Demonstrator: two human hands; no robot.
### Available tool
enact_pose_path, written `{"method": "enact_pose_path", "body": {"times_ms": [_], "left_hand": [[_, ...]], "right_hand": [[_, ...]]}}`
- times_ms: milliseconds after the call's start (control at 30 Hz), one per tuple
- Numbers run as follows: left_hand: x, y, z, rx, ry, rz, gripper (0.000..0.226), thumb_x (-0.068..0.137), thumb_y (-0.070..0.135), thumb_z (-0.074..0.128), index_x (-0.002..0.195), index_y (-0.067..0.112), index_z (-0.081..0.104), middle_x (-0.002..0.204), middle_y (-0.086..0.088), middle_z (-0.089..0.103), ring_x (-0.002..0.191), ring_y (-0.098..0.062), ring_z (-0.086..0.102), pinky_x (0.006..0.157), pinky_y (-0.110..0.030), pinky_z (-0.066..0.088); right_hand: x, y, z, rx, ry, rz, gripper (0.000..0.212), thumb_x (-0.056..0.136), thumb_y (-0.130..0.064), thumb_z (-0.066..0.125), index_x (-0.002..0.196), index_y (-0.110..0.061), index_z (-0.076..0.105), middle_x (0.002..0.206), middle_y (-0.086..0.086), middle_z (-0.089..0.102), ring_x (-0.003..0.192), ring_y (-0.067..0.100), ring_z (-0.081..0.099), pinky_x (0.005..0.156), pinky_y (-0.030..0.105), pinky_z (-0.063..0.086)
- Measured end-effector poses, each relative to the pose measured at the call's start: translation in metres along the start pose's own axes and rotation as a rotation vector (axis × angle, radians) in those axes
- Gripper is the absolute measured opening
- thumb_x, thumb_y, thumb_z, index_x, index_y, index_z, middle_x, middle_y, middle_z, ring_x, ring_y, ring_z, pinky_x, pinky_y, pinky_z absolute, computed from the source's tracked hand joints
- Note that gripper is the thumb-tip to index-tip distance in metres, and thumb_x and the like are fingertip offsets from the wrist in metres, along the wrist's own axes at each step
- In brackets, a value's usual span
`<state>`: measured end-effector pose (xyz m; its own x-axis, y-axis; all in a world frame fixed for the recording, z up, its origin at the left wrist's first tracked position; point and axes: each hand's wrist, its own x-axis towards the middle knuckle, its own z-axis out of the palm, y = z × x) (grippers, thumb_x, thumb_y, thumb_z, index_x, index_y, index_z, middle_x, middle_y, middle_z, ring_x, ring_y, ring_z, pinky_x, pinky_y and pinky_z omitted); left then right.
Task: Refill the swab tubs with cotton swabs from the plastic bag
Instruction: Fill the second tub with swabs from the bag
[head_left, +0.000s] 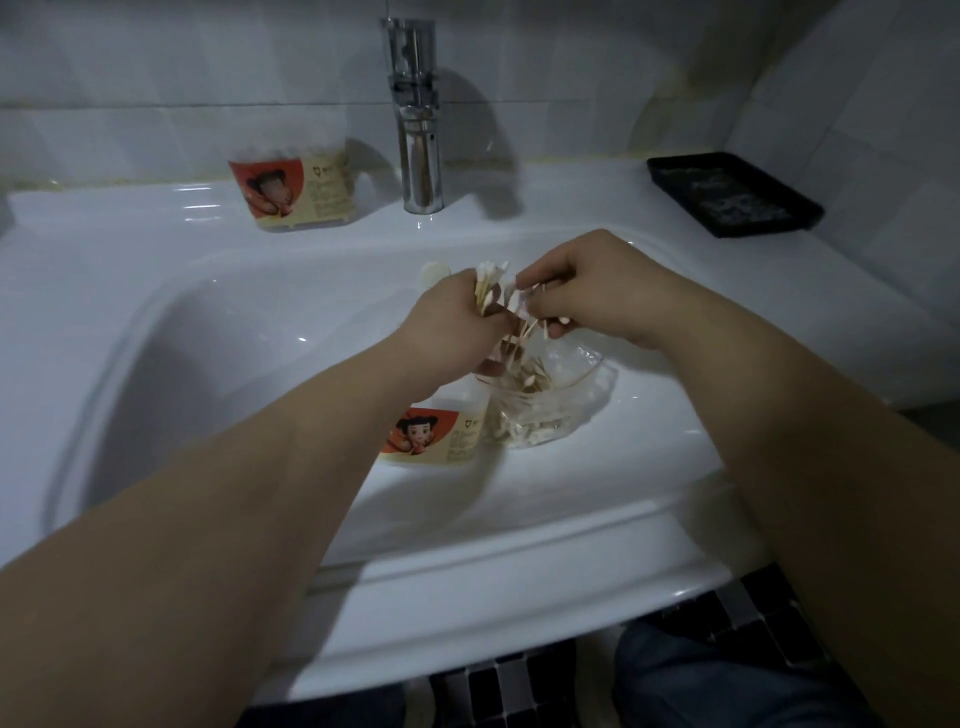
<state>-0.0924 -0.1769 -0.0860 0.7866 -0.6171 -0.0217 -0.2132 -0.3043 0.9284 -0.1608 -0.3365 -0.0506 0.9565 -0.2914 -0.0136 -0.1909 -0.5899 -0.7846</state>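
I am gripping a bundle of cotton swabs (491, 280) in my left hand (451, 325); my right hand (589, 291) is pinching more over the plastic bag (550, 415), lying at three o'clock of the swab tub (436, 434).

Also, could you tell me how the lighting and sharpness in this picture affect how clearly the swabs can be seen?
Head view: dim, bluish light; the tap casts a shadow on the tiles behind; glints dot the sink rim; the wide lens bows its edges; swabs in the left hand and right hand look soft.
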Motion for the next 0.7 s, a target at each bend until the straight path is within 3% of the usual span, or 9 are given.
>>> {"method": "enact_pose_path", "body": {"times_ms": [67, 200, 300, 367, 467, 600, 700], "left_hand": [[0.002, 0.000, 0.000, -0.025, 0.009, -0.040, 0.014, 0.093, 0.005, 0.060, 0.100, 0.017, 0.060, 0.096, -0.007, 0.070, 0.088, -0.023, 0.073, 0.063, -0.033, 0.062], [0.005, 0.000, -0.001, 0.006, 0.065, -0.074, 0.020, 0.100, 0.007, 0.043, 0.118, 0.014, 0.047, 0.093, -0.004, 0.065, 0.071, -0.016, 0.065, 0.058, -0.029, 0.051], [0.008, -0.002, -0.003, 0.039, 0.079, -0.097, 0.011, 0.102, 0.018, 0.043, 0.103, 0.015, 0.054, 0.089, -0.007, 0.057, 0.072, -0.021, 0.053, 0.064, -0.033, 0.042], [0.007, 0.001, -0.004, -0.027, 0.081, -0.112, 0.025, 0.105, 0.033, 0.045, 0.092, 0.017, 0.058, 0.078, -0.004, 0.050, 0.067, -0.020, 0.047, 0.062, -0.033, 0.039], [0.004, 0.007, -0.003, -0.091, 0.079, -0.103, 0.035, 0.104, 0.049, 0.046, 0.093, 0.018, 0.058, 0.077, -0.001, 0.055, 0.066, -0.016, 0.055, 0.064, -0.032, 0.047], [-0.004, 0.007, 0.000, -0.162, -0.059, -0.076, 0.033, 0.104, 0.047, 0.049, 0.106, 0.018, 0.066, 0.092, -0.004, 0.075, 0.080, -0.017, 0.074, 0.081, -0.036, 0.060], [-0.007, 0.008, 0.001, -0.228, -0.136, -0.100, 0.029, 0.105, 0.039, 0.051, 0.109, 0.014, 0.065, 0.082, -0.004, 0.071, 0.062, -0.014, 0.065, 0.061, -0.031, 0.059]], "right_hand": [[0.001, 0.001, -0.003, 0.002, 0.034, 0.031, 0.024, 0.085, -0.002, 0.073, 0.102, -0.018, 0.077, 0.062, -0.004, 0.071, 0.060, 0.013, 0.071, 0.065, 0.025, 0.057], [0.000, -0.001, -0.006, 0.050, 0.053, 0.035, 0.023, 0.084, -0.001, 0.073, 0.101, -0.015, 0.078, 0.069, 0.006, 0.072, 0.062, 0.016, 0.071, 0.067, 0.026, 0.058], [-0.003, -0.003, -0.006, 0.110, 0.036, 0.018, 0.024, 0.084, 0.001, 0.073, 0.102, -0.013, 0.078, 0.072, 0.009, 0.072, 0.063, 0.016, 0.069, 0.064, 0.022, 0.056], [-0.003, -0.005, -0.006, 0.139, 0.019, 0.018, 0.023, 0.084, 0.002, 0.073, 0.102, -0.012, 0.078, 0.072, 0.008, 0.072, 0.063, 0.015, 0.069, 0.064, 0.021, 0.055], [-0.005, -0.006, -0.005, 0.175, 0.000, 0.011, 0.023, 0.085, 0.001, 0.073, 0.103, -0.011, 0.077, 0.076, 0.012, 0.073, 0.064, 0.016, 0.068, 0.065, 0.023, 0.056], [-0.003, -0.006, -0.002, 0.244, 0.007, -0.026, 0.020, 0.085, 0.004, 0.074, 0.101, -0.008, 0.078, 0.075, 0.010, 0.073, 0.061, 0.014, 0.065, 0.065, 0.024, 0.057], [-0.002, -0.004, 0.000, 0.191, 0.011, -0.041, 0.017, 0.086, -0.002, 0.077, 0.099, -0.013, 0.077, 0.071, 0.004, 0.074, 0.062, 0.014, 0.066, 0.069, 0.027, 0.060]]}}
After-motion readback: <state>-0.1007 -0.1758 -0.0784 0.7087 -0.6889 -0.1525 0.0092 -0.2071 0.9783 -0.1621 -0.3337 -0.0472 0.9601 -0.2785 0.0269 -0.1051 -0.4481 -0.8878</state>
